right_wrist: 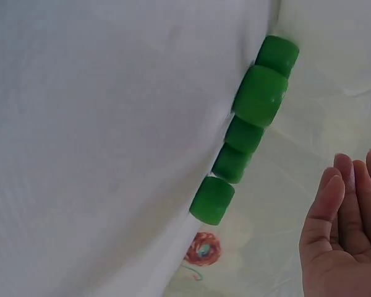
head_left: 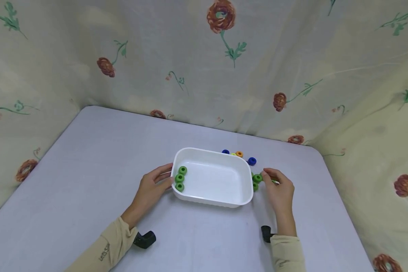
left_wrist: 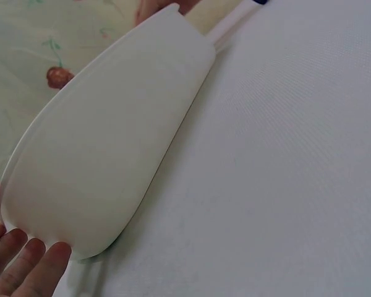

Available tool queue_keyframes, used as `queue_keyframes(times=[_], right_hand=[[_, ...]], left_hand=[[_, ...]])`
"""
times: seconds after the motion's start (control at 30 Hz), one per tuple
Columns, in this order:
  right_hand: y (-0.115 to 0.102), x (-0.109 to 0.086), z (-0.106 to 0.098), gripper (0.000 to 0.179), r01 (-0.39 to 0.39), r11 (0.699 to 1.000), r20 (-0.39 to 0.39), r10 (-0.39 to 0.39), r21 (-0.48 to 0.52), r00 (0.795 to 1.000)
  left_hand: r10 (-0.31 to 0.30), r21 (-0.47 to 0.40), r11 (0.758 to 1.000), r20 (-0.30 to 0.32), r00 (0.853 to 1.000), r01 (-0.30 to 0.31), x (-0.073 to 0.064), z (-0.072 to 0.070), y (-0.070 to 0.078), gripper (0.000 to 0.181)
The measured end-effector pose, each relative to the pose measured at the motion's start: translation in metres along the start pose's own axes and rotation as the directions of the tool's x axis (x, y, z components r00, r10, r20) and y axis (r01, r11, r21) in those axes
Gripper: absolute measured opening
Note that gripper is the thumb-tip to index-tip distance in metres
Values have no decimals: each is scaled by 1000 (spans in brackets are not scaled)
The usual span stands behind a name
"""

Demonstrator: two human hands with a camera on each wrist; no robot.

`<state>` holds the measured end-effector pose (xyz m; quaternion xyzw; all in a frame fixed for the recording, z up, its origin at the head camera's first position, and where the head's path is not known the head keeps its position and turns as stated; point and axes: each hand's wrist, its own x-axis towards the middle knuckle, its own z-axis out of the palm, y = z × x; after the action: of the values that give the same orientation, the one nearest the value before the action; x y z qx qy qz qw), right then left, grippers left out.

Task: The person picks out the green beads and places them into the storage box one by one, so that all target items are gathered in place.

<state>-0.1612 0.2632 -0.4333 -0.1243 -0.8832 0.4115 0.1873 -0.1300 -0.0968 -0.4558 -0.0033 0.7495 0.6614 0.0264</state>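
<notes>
A white rectangular tray (head_left: 214, 181) with a raised rim stands mid-table. Three green beads (head_left: 180, 178) with dark holes line its left end. My left hand (head_left: 154, 187) touches that end, its fingers fairly straight. The left wrist view has the fingertips (left_wrist: 57, 252) against the tray's outer wall (left_wrist: 105, 124). At the tray's right end, more green beads (head_left: 257, 178) lie on the table; the right wrist view shows several green beads (right_wrist: 260, 96) in a row. Beside them is my right hand (head_left: 279, 189), loosely curved, with nothing visible between fingers and thumb.
Behind the tray lie a blue bead (head_left: 252, 161), an orange bead (head_left: 239, 154), a partly hidden yellow bead and another blue bead (head_left: 225, 152). A flowered curtain (head_left: 190, 75) hangs behind the white table (head_left: 105, 158). Black devices sit at both wrists.
</notes>
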Motion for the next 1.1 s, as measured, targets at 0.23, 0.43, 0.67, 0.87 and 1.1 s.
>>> queue_keyframes(times=[0.23,0.43,0.67,0.87,1.1], right_hand=[[13,3,-5,23,-40,999,-13,40,15,999],[29,7,-13,25,-91,994,-19,93,62,996],[45,10,-19,25,-106,983,-48,115,152,992],[54,10,-20,25,-128,977,-43,137,171,990],[61,9,-21,37,-248,957,59,242,151,969]], left_hand=[[-3,7,1000,-2,1000,3,0,0,-1,49],[-5,4,1000,-1,1000,5,0,0,-1,49],[-2,2,1000,6,1000,2,0,-1,-2,49],[-5,3,1000,2,1000,5,1,0,-2,49],[-6,11,1000,-3,1000,6,0,0,-2,49]])
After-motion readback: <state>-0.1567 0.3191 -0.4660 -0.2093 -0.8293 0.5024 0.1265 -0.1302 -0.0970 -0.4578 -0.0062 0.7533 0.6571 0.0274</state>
